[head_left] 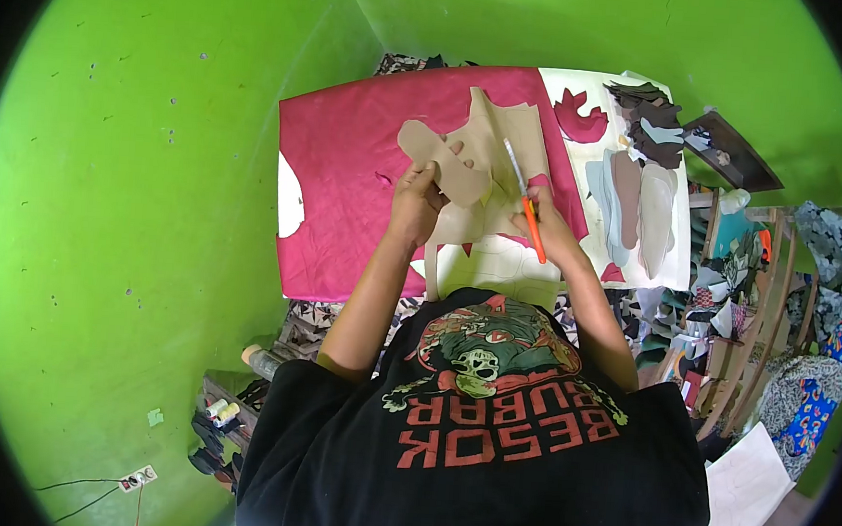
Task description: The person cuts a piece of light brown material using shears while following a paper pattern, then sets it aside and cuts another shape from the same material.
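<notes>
My left hand (pixel 419 197) grips a tan sole-shaped piece (pixel 443 164), its thumb on top and fingertips showing at the far edge. My right hand (pixel 546 224) holds an orange-handled cutter (pixel 532 229) whose thin metal blade points up and to the left. Beneath both hands lies a larger tan sheet (pixel 520 134) with cut, uneven edges, resting on red material (pixel 340 162). The fingers of my right hand are partly hidden behind the orange handle.
Pale and brown sole-shaped pieces (pixel 655 219) lie on the white sheet at the right, below dark scraps (pixel 653 118). A red scrap (pixel 580 117) sits near them. Wooden racks (pixel 760 322) with fabric stand right; a green wall (pixel 155 199) rises left. A power strip (pixel 138 479) is low left.
</notes>
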`<state>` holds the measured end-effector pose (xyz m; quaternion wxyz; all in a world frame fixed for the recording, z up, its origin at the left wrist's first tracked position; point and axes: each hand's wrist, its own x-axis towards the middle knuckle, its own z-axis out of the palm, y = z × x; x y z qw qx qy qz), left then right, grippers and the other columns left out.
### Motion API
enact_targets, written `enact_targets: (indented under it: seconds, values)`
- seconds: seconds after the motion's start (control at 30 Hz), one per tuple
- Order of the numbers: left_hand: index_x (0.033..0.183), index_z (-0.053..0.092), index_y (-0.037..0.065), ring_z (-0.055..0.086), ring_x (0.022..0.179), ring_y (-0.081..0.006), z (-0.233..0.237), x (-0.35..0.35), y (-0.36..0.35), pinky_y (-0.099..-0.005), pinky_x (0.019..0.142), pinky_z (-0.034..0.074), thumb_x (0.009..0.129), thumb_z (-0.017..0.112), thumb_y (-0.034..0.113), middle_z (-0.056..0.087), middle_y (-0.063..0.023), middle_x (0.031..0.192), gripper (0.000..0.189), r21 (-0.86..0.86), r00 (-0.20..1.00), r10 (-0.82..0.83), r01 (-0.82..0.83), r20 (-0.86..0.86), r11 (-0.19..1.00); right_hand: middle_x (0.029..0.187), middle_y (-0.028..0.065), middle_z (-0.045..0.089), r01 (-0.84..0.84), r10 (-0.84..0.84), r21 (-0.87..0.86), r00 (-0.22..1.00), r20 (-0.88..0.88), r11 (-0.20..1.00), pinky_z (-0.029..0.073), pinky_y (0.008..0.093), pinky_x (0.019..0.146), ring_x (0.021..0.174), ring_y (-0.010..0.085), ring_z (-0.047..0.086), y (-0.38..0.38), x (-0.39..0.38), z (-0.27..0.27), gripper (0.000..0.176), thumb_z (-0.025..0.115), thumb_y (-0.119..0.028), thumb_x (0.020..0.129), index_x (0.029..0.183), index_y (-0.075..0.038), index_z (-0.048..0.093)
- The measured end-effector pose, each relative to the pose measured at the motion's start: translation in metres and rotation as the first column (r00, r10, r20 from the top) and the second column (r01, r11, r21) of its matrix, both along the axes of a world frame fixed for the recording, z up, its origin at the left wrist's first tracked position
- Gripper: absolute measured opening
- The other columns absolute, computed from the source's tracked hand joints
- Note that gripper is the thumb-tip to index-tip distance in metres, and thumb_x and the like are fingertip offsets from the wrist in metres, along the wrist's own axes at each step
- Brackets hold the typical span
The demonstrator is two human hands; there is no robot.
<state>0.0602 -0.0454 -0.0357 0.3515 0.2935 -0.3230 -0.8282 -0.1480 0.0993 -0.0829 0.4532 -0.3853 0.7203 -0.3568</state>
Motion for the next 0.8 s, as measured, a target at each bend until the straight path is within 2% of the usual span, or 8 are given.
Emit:
enact_targets:
  seconds: [0.07, 0.17, 0.23, 0.3, 0.43, 0.5, 0.63, 0.8]
  values:
    - [0.155, 0.036, 0.007, 0.057, 0.134, -0.0375, -0.004, 0.001, 0.0, -0.0525, 0.112, 0.048, 0.111, 0.038, 0.02, 0.049, -0.016, 0.155, 0.046, 0.053, 0.994, 0.018, -0.012, -0.111, 0.999, 0.096, 0.0206, 0.068, -0.086, 0.098, 0.132, 0.991, -0.088, 0.988, 0.053, 0.0422, 0.082, 0.089, 0.0337, 0.07, 0.001, 0.0, -0.013, 0.059, 0.072, -0.03, 0.088, 0.132, -0.001, 0.046]
    - [0.157, 0.033, 0.01, 0.052, 0.137, -0.0392, -0.016, 0.001, -0.002, -0.0531, 0.115, 0.045, 0.111, 0.038, 0.022, 0.044, -0.0166, 0.159, 0.048, 0.177, 0.948, 0.055, 0.001, -0.315, 0.984, 0.097, 0.0258, 0.07, -0.137, 0.159, 0.131, 0.973, -0.169, 0.982, 0.053, 0.044, 0.085, 0.095, 0.0389, 0.072, 0.002, 0.013, -0.051, 0.057, 0.071, -0.03, 0.087, 0.13, 0.0, 0.048]
    - [0.157, 0.032, 0.012, 0.05, 0.139, -0.0402, -0.029, 0.0, -0.005, -0.0528, 0.116, 0.044, 0.111, 0.038, 0.023, 0.042, -0.0176, 0.16, 0.048, 0.249, 0.91, 0.075, 0.031, -0.409, 0.968, 0.101, 0.0248, 0.07, -0.093, 0.121, 0.157, 0.975, -0.185, 0.983, 0.053, 0.0444, 0.077, 0.088, 0.0375, 0.072, -0.002, 0.021, -0.079, 0.05, 0.078, -0.031, 0.085, 0.121, -0.005, 0.053]
    - [0.158, 0.031, 0.014, 0.047, 0.142, -0.0401, -0.041, 0.001, -0.008, -0.0516, 0.119, 0.042, 0.111, 0.036, 0.021, 0.038, -0.0191, 0.162, 0.048, 0.412, 0.875, 0.141, 0.072, -0.464, 0.908, 0.098, 0.0293, 0.07, -0.09, 0.122, 0.116, 0.944, -0.308, 0.989, 0.054, 0.0509, 0.078, 0.089, 0.0464, 0.071, -0.005, 0.033, -0.094, 0.048, 0.074, -0.031, 0.088, 0.12, -0.003, 0.051]
    - [0.158, 0.03, 0.013, 0.043, 0.145, -0.0387, -0.049, -0.003, -0.002, -0.0508, 0.121, 0.039, 0.11, 0.035, 0.013, 0.037, -0.0204, 0.162, 0.048, 0.408, 0.886, 0.215, -0.032, -0.411, 0.913, 0.097, 0.0367, 0.067, -0.126, 0.213, 0.214, 0.865, -0.455, 0.969, 0.054, 0.0579, 0.081, 0.092, 0.0517, 0.069, -0.013, 0.044, -0.108, 0.048, 0.07, -0.031, 0.091, 0.116, 0.0, 0.045]
    - [0.157, 0.03, 0.009, 0.039, 0.148, -0.0359, -0.047, -0.001, -0.002, -0.049, 0.125, 0.036, 0.103, 0.038, -0.004, 0.034, -0.0192, 0.164, 0.056, 0.354, 0.911, 0.195, -0.059, -0.364, 0.934, 0.1, 0.0353, 0.067, -0.152, 0.262, 0.268, 0.859, -0.44, 0.951, 0.054, 0.0576, 0.083, 0.094, 0.0511, 0.069, -0.016, 0.042, -0.113, 0.05, 0.071, -0.031, 0.09, 0.118, 0.001, 0.044]
    - [0.158, 0.031, 0.009, 0.039, 0.149, -0.0353, -0.055, 0.004, -0.007, -0.0481, 0.125, 0.036, 0.1, 0.038, -0.01, 0.034, -0.019, 0.164, 0.062, 0.315, 0.916, 0.183, -0.066, -0.358, 0.947, 0.106, 0.0301, 0.069, -0.245, 0.401, 0.357, 0.782, -0.477, 0.901, 0.055, 0.0554, 0.086, 0.098, 0.0482, 0.069, -0.021, 0.047, -0.115, 0.06, 0.075, -0.03, 0.086, 0.124, 0.0, 0.041]
    - [0.159, 0.03, 0.014, 0.043, 0.147, -0.0334, -0.068, 0.009, -0.013, -0.0485, 0.123, 0.038, 0.1, 0.041, -0.01, 0.039, -0.0186, 0.161, 0.064, 0.283, 0.925, 0.189, -0.094, -0.33, 0.955, 0.114, 0.0252, 0.066, -0.314, 0.381, 0.216, 0.747, -0.545, 0.925, 0.055, 0.0523, 0.089, 0.102, 0.0443, 0.068, -0.021, 0.051, -0.114, 0.063, 0.079, -0.029, 0.083, 0.129, -0.001, 0.045]
